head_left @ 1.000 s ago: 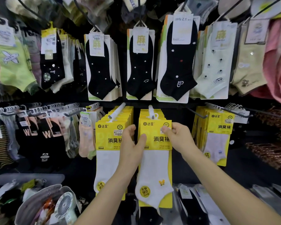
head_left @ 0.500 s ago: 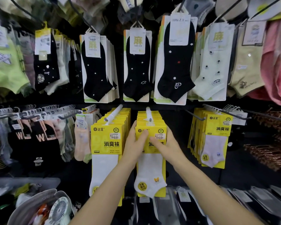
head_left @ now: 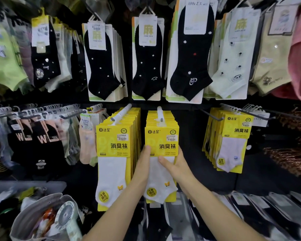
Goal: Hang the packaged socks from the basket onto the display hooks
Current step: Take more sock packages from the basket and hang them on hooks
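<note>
1. Dark display wall (head_left: 189,136) fills the frame, with rows of hooks carrying black, white and pastel socks. Two yellow-carded columns hang at the middle.
2. Change: a second ago both hands pinched the yellow card high up, at the tip of the hook (head_left: 159,113). Now they have slid down to the card's lower edge. The sock pack (head_left: 161,138) sits further back, flush against the stack (head_left: 151,117) behind it.
3. Left hand (head_left: 142,164) grips the pack's left edge, thumb on the front. Right hand (head_left: 177,168) holds the right side, with one digit lying across the white sock.
4. Meaning, as I judge it: this pack is hung and only being squared up, so letting go and fetching another looks like the next step.
5. Containers, lower left of the frame: a grey basket (head_left: 24,186) holds blurred packets I cannot identify. In front of it, a grey bag (head_left: 30,213) holds a small white fan (head_left: 65,217) and some colourful items.
</note>
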`<state>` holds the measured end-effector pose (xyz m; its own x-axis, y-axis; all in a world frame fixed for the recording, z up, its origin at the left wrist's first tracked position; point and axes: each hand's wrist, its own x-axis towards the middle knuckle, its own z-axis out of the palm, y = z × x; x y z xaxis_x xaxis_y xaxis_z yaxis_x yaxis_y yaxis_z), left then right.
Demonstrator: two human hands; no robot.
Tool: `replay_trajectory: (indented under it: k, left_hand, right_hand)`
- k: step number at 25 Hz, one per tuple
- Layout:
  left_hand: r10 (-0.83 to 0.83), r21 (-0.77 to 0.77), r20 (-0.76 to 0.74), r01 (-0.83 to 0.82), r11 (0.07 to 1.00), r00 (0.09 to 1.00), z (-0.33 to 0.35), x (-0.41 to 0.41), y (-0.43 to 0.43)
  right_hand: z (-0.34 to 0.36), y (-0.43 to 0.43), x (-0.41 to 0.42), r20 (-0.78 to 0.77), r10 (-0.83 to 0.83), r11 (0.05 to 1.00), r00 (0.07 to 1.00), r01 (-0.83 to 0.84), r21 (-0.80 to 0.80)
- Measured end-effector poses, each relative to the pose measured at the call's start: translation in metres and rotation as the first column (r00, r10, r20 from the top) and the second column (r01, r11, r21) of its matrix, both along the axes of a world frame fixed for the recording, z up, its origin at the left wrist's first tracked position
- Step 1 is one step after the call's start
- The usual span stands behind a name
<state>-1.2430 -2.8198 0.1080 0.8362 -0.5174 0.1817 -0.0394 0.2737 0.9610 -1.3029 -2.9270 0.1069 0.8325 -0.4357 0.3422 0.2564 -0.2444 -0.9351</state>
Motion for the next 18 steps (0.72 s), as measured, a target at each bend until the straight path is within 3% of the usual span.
replay_trajectory:
  k: [3,5,9,14,16,18]
  left_hand:
    - [0.023,-0.017,-0.092,-0.025,1.000,0.995,0.000,-0.005,0.002]
    - [0.090,0.023,-0.050,-0.089,0.996,0.995,-0.018,-0.018,0.010]
    - [0.073,0.274,-0.022,-0.064,0.960,0.997,-0.101,-0.073,0.048]
    - [0.090,0.566,-0.181,0.029,0.824,0.979,-0.220,-0.147,0.088]
    - [0.144,0.624,-0.257,0.050,0.780,0.956,-0.250,-0.168,0.097]
    - [0.135,0.675,-0.317,0.123,0.727,0.939,-0.274,-0.183,0.100]
  right_hand:
    - [0.002,-0.004,-0.007,-0.037,0.042,0.999,0.998,-0.043,-0.025]
    - [-0.012,-0.008,-0.023,-0.103,0.016,0.998,0.995,-0.022,-0.060]
    - [-0.096,-0.012,-0.096,-0.329,0.010,1.000,0.944,-0.010,0.002]
    - [-0.235,0.000,-0.210,-0.692,-0.031,0.987,0.721,0.131,0.092]
    - [-0.277,0.014,-0.236,-0.797,-0.032,0.995,0.602,0.091,0.029]
    - [-0.305,0.027,-0.245,-0.859,0.038,0.995,0.511,0.056,0.077]
